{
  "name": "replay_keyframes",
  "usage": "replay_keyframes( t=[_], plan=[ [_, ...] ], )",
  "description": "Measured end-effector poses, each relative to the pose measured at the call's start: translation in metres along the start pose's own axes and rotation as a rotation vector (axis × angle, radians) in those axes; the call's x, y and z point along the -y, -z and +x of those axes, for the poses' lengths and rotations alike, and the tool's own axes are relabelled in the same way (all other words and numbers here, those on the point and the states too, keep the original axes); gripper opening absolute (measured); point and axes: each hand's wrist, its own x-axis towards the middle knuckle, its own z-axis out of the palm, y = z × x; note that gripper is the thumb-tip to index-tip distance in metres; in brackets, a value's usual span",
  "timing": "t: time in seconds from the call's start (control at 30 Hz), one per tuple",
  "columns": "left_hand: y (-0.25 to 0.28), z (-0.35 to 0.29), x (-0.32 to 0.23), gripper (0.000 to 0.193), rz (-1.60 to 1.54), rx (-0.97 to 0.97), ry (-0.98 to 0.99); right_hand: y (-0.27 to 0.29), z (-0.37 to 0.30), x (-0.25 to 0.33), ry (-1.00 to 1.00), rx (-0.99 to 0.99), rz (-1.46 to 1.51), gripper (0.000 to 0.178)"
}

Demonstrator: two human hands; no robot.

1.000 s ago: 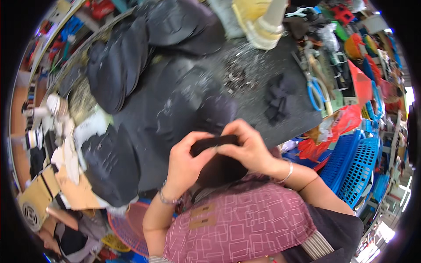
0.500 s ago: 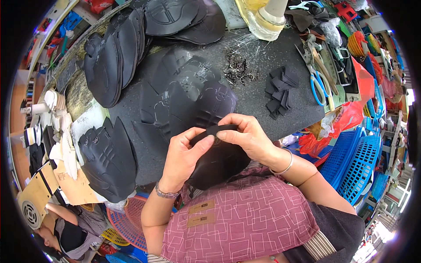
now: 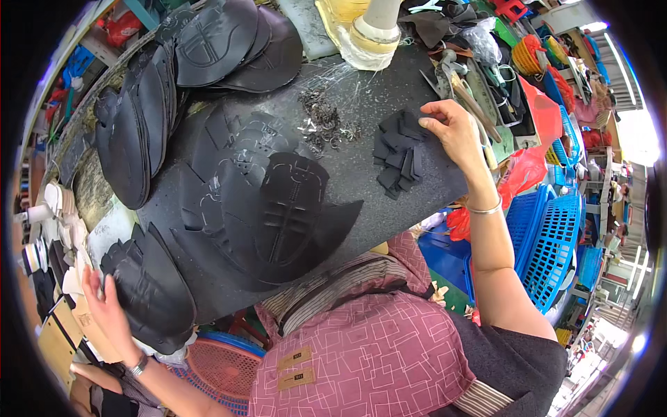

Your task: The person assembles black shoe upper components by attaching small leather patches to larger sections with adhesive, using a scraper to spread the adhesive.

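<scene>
My left hand (image 3: 108, 316), fingers spread and holding nothing visible, is at the outer edge of a small stack of black shaped panels (image 3: 156, 292) at the table's left. On the far right, my right hand (image 3: 455, 135) is raised with thumb and forefinger apart. It is nearest a pile of small black rectangular pieces (image 3: 399, 149), with its fingertips just beside them. In front of me lie overlapping black panels with ridges and pale stitch-like lines (image 3: 288, 208); they look like leather shoe parts. The topmost reaches the table's near edge.
Larger stacks of black panels (image 3: 215, 42) fill the far left. A heap of dark metal bits (image 3: 323, 118) lies mid-table, below a pale post (image 3: 379, 28) on a wrapped base. Tools (image 3: 476, 108) crowd the right edge. Blue baskets (image 3: 552, 243) stand beyond it, and a red basket (image 3: 226, 368) below left.
My hands were together over a black panel, pinching a dark strip at its edge. They have parted, left and right, and the panel now lies on the table. The view has shifted.
</scene>
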Motion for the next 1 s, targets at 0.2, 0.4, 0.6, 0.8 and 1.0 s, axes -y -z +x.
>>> replay_keyframes(
  t=[0.2,0.4,0.6,0.8,1.0],
  plan=[
    [-0.121,-0.047,-0.14,0.024,-0.163,0.33,-0.262,-0.011,-0.006,-0.001,0.15,-0.014,-0.185,0.014],
    [-0.191,-0.039,-0.186,0.048,-0.028,0.333,-0.659,-0.022,-0.017,0.004,0.496,-0.095,-0.359,0.012],
    [-0.166,-0.058,-0.181,0.021,-0.212,0.536,-0.471,-0.006,-0.033,0.007,0.179,-0.106,-0.047,0.014],
    [-0.145,-0.08,-0.163,0.013,-0.571,0.812,0.166,-0.022,-0.083,0.099,-0.065,-0.006,0.958,0.014],
    [-0.153,-0.082,-0.149,0.019,-0.694,0.923,0.24,-0.092,-0.099,0.142,-0.41,0.572,1.137,0.011]
  ],
)
